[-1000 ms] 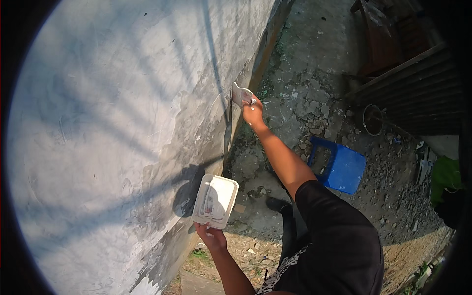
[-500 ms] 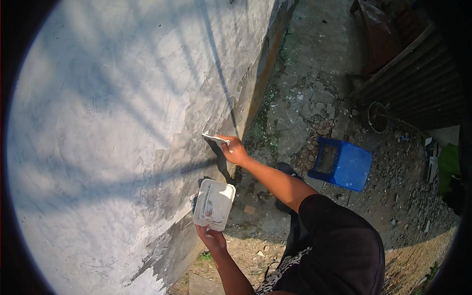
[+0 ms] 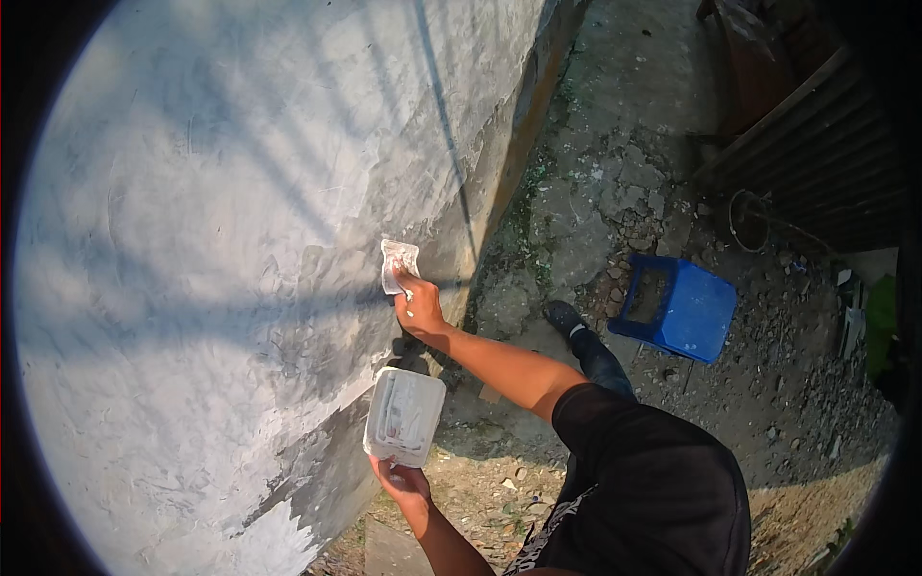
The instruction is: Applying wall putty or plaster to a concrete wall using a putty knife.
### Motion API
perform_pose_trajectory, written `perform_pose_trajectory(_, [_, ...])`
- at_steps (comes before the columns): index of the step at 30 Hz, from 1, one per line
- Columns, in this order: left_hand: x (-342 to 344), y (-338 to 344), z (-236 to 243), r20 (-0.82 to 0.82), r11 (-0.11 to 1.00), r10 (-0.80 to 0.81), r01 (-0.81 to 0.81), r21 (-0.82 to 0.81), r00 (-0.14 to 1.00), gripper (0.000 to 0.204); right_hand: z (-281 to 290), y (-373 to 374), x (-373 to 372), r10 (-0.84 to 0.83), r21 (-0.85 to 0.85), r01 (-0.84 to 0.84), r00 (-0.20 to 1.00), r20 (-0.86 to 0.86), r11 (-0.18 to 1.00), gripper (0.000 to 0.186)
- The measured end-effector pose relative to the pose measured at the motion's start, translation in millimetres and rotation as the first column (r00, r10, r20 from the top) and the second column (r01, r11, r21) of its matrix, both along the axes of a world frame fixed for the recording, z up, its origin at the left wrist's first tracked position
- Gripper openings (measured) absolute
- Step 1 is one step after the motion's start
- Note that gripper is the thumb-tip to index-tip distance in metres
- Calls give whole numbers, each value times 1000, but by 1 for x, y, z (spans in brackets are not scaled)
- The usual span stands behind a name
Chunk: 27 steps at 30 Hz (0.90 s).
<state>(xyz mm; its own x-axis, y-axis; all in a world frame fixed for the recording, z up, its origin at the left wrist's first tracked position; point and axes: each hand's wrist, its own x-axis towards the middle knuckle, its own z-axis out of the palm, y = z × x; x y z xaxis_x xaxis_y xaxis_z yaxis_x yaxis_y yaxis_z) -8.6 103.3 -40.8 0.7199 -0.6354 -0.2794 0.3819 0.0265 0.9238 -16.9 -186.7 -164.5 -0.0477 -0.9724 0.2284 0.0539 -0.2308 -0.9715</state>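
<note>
Scraper first: in my head view it is a thin, flat, pale piece with a slightly wavy outer edge, its face smeared white with some brownish streaks. I see it in front of the grey, patchily coated wall, close to that wall's lower edge; from up here I can't tell whether it touches the surface. My right hand pinches its near end, thumb on the face I can see, the other fingers mostly hidden behind it. White smears mark the skin. From the black sleeve, the forearm reaches up and to the left, nearly straight, toward the wall.

Below that, I have a whitish rectangular tub with rounded corners, open side facing me and pale paste streaked over its inside. It covers part of the wall's lower edge. My left hand grips the tub's near short edge, fingers curled under it, with the forearm rising from the bottom of the view. A blue plastic stool stands well apart on the rough ground, away from the wall's lower edge.
</note>
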Motion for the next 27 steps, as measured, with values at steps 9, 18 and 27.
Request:
perform_pose_trajectory(9, [-2,-14,3,-116,983,137,-149,-104,984,66,-32,-72,-97,250,61,-245,963,-97,968,32])
perform_pose_trajectory(18, [-6,30,-30,-77,987,106,-114,-115,991,67,-35,-161,-64,-120,244,73,976,184,967,38])
perform_pose_trajectory(27, [-4,29,-37,-104,983,146,-156,-95,984,66,-14,6,-28,76,-98,-76,997,1,992,49])
